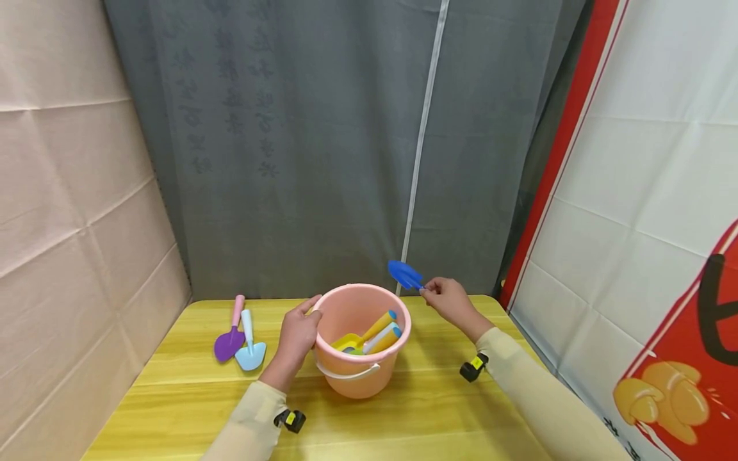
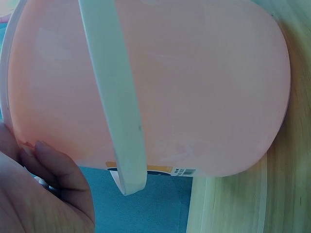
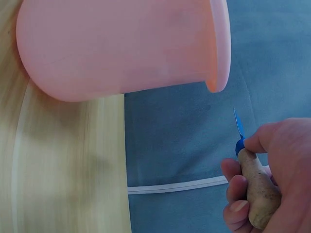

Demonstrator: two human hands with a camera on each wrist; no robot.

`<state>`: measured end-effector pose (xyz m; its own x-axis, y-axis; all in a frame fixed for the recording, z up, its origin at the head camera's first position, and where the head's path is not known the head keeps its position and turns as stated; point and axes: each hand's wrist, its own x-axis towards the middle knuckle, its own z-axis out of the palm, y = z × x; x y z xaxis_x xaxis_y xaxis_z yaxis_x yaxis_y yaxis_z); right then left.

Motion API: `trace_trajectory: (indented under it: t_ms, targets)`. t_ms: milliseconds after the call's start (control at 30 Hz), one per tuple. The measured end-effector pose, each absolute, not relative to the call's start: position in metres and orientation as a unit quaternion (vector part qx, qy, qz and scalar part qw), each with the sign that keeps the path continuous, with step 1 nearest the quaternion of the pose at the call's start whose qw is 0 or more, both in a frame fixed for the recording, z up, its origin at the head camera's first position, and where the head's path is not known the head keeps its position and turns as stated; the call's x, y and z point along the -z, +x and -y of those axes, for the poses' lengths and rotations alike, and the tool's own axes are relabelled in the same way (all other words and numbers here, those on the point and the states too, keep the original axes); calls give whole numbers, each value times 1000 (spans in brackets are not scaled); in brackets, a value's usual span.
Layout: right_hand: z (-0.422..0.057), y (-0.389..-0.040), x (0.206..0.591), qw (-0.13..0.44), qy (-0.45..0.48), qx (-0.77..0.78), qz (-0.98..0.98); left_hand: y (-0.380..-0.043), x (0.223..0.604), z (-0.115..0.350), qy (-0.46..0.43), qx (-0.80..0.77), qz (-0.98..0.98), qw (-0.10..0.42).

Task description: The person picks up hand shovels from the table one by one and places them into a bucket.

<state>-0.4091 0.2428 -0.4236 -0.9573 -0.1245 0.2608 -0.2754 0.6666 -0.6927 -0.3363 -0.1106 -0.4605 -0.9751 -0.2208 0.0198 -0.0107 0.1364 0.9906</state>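
Note:
A pink bucket [image 1: 357, 378] with a white handle [image 2: 114, 97] stands upright on the table. My left hand [image 1: 298, 336] grips its rim on the left side, thumb and fingers on either side of the edge. Inside the bucket lie a yellow shovel [image 1: 353, 340] and several other tools with yellow, white and blue handles. My right hand [image 1: 452, 304] holds a small blue garden trowel [image 1: 405, 274] up beside the bucket's right rim. In the right wrist view its wooden handle [image 3: 257, 189] sits between thumb and curled fingers, the blue blade [image 3: 238, 124] pointing away.
On the wooden table [image 1: 190, 403], left of the bucket, lie a purple shovel [image 1: 229, 344] with a pink handle and a light blue shovel [image 1: 250, 356]. A grey curtain [image 1: 300, 160] hangs behind the table's far edge. Cloth walls flank both sides.

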Motion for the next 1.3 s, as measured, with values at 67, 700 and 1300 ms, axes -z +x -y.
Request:
trace_trajectory:
  t_ms: [67, 700, 1300]
  targets:
    - [-242, -408, 421, 96, 113, -396, 906, -336, 460, 110, 78, 653, 749, 81]
    - [-221, -396, 401, 79, 140, -400, 902, -336, 461, 110, 78, 653, 749, 79]
    - [-209, -391, 395, 73, 197, -367, 906, -337, 462, 111, 78, 657, 746, 76]
